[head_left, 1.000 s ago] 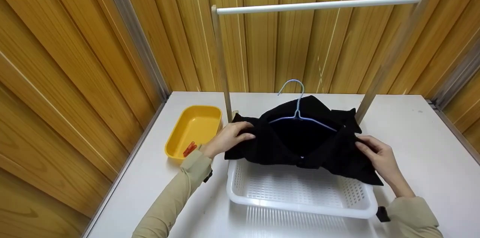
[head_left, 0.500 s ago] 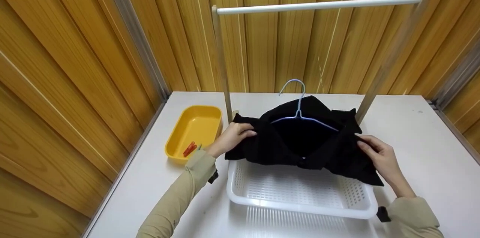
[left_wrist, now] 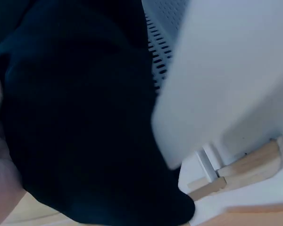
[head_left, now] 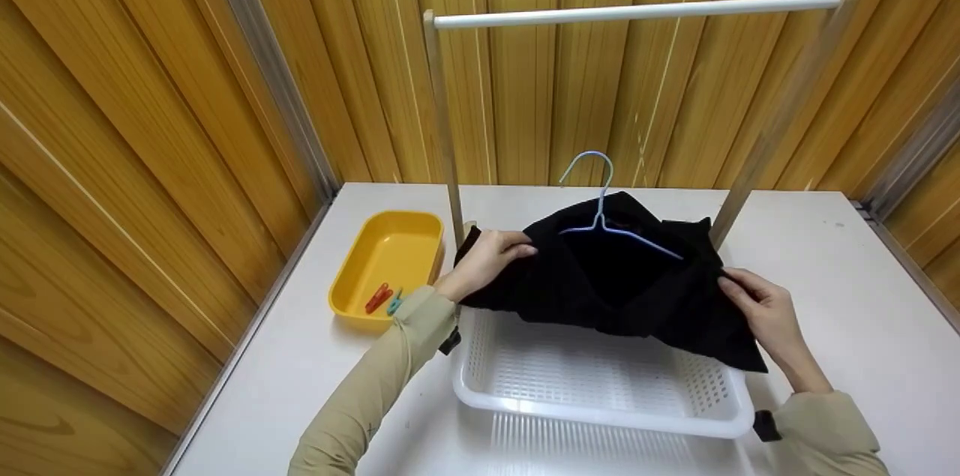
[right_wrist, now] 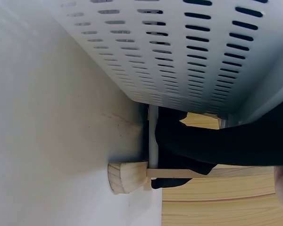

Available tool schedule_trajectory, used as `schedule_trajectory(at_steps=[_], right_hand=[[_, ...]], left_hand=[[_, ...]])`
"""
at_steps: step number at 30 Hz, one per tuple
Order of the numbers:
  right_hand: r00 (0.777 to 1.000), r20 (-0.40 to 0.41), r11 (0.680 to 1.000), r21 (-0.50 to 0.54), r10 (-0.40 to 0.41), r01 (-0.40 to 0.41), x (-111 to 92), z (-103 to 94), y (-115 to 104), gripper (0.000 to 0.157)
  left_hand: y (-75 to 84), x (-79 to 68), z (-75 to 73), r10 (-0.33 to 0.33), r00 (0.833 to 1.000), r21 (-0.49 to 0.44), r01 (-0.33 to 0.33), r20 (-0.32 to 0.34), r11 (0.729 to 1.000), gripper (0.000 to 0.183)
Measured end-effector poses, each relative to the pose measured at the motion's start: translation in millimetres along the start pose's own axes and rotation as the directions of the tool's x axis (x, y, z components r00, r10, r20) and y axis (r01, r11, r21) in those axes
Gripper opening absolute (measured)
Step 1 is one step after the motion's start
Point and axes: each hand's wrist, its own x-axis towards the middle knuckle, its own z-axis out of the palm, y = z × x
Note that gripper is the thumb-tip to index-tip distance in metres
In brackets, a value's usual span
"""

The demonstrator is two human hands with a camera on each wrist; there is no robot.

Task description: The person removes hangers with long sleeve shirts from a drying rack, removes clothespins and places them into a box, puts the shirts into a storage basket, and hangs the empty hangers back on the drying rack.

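A black short-sleeved garment (head_left: 540,288) lies spread over the back of a white perforated basket (head_left: 600,416). Its neck opening faces up, and a light-blue wire hanger (head_left: 601,214) sits in it, the hook standing free above the collar. My left hand (head_left: 487,262) pinches the cloth at the left shoulder. At the opposite shoulder, my right hand (head_left: 765,311) pinches the fabric between thumb and fingers. The hanger's arm ends are hidden under the cloth. In the left wrist view, dark cloth (left_wrist: 85,122) fills much of the picture beside my fingers.
Behind the garment stands a rack with a white rail (head_left: 637,12) and wooden posts. To the left, a yellow tray (head_left: 397,236) holds a red clothespin (head_left: 379,297) and a teal one (head_left: 395,301). Wood-patterned walls (head_left: 517,101) enclose the white table (head_left: 862,296).
My left hand has moved up and to the right along the garment's shoulder, uncovering the teal clothespin. The hanger has shifted slightly right and up. My right hand has barely moved.
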Motion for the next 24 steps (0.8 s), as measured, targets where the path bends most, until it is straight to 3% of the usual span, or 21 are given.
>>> schedule_trajectory(at_steps=[8,24], right_hand=[[1.000,-0.010,1.000,-0.013,-0.020,0.020,3,0.4,2,0.016],[0.997,0.033,0.998,0.002,-0.063,0.063,5,3.2,-10,0.017]], left_hand=[[16.2,17.8,6.6,0.044,0.999,-0.017,-0.043,0.017,0.999,0.017],[29.2,34.4,11.6,0.103,0.995,0.009,-0.103,-0.012,0.995,0.016]])
